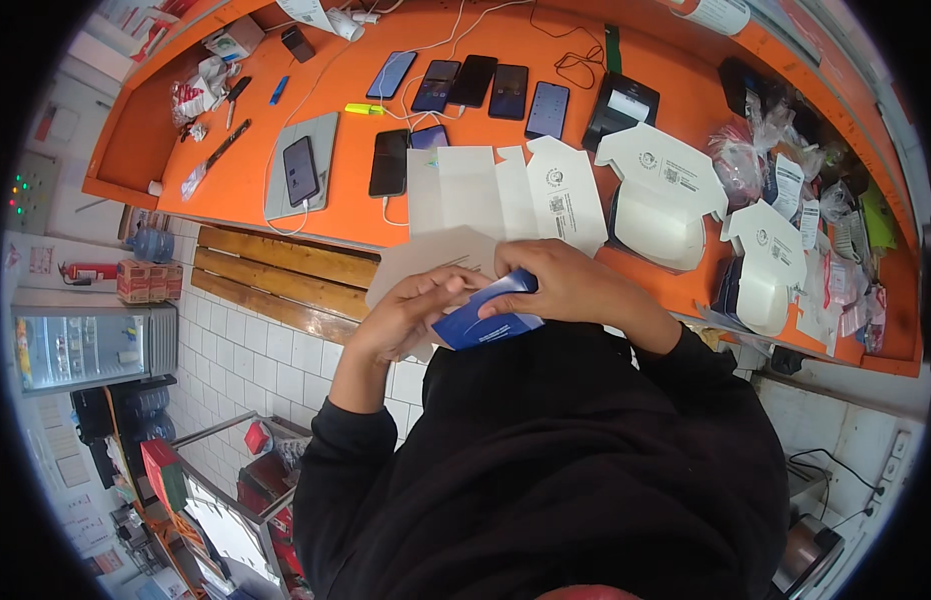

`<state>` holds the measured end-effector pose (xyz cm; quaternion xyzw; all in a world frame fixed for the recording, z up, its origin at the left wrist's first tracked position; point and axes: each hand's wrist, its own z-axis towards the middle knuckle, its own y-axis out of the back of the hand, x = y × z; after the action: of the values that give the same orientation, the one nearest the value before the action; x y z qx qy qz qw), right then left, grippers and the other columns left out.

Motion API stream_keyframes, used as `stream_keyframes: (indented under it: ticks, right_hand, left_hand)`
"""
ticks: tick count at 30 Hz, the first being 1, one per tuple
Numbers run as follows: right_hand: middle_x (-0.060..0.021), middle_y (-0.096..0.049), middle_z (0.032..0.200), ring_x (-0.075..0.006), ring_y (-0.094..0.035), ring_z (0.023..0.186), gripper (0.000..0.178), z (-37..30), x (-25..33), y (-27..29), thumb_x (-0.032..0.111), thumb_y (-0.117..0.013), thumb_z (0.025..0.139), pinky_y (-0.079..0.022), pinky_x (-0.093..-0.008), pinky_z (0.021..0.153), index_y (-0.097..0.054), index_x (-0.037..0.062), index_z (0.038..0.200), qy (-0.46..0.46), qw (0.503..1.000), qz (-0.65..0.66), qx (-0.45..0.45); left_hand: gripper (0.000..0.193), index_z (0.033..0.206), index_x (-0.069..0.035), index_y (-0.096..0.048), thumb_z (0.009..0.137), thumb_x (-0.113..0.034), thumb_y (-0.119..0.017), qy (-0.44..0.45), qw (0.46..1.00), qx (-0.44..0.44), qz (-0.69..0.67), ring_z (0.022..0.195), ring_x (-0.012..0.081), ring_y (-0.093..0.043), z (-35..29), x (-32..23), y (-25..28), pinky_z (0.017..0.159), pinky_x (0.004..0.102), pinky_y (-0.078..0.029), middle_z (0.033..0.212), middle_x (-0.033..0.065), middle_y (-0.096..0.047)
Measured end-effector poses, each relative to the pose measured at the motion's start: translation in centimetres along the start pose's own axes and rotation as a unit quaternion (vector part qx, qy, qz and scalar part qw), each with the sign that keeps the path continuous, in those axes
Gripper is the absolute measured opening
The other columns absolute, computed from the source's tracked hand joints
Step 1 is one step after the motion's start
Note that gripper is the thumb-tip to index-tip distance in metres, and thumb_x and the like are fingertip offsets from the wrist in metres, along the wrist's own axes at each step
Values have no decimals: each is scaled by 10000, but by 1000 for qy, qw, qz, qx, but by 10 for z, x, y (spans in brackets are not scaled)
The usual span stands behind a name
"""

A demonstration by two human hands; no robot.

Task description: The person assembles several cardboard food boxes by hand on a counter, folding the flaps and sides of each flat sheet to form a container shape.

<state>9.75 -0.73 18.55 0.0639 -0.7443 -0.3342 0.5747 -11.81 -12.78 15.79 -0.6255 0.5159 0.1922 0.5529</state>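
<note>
Close in front of my body, a partly folded blue-and-white cardboard food box [488,327] is between my two hands, off the counter. My right hand [557,283] grips its blue side panel, thumb on the outer face and fingers bent over the edge. On the other side, my left hand [410,312] holds the box with its fingers curled toward the fold; part of its grip is hidden. Beyond my hands a flat, unfolded carton [560,200] lies on the counter. To its right stand an opened-up food box [657,222] and another box [761,290], both with lids raised.
Several phones [389,163] with charging cables lie on the orange counter [240,180], one atop a grey tablet or laptop [323,137]. A black printer or card terminal [622,108] stands behind the boxes. Plastic bags [740,165] crowd the right end. A wooden bench [275,270] is below.
</note>
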Motion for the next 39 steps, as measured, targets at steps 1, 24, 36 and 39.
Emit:
stream_keyframes:
  ticks: [1,24,36,39]
  right_hand:
    - [-73,-569,742,-186,-559,697,263,1,-1,0,248,-705,893,-441,-295,667,-594,22,816,22,999,42,-26]
    - [-85,-492,662,-230,-493,663,268,6,-3,9,197,-707,880,-411,-341,654,-597,0,736,201,968,138,-63]
    - [-35,-503,787,-224,-544,778,186,20,8,-64,215,-673,863,-432,-390,846,-575,71,798,377,857,-201,-287]
    - [-57,-518,860,-236,-545,861,210,20,9,-74,259,-642,888,-419,-434,921,-581,63,843,364,891,-164,-216]
  left_hand:
    - [375,1271,25,-527,992,-223,-561,-31,998,-15,44,1114,190,-605,-6,-14,-9,980,302,-451,1152,116,-630]
    - [288,938,-52,-651,697,-49,-808,-233,772,-233,544,814,271,-607,-15,-21,-53,956,403,-446,856,62,-595]
    - [407,1094,34,-582,969,-351,-627,-260,814,-509,105,777,61,-508,35,9,-39,658,232,-393,929,62,-612]
    - [391,991,40,-622,956,-349,-650,-255,837,-481,50,684,29,-457,38,4,-17,584,229,-333,804,20,-590]
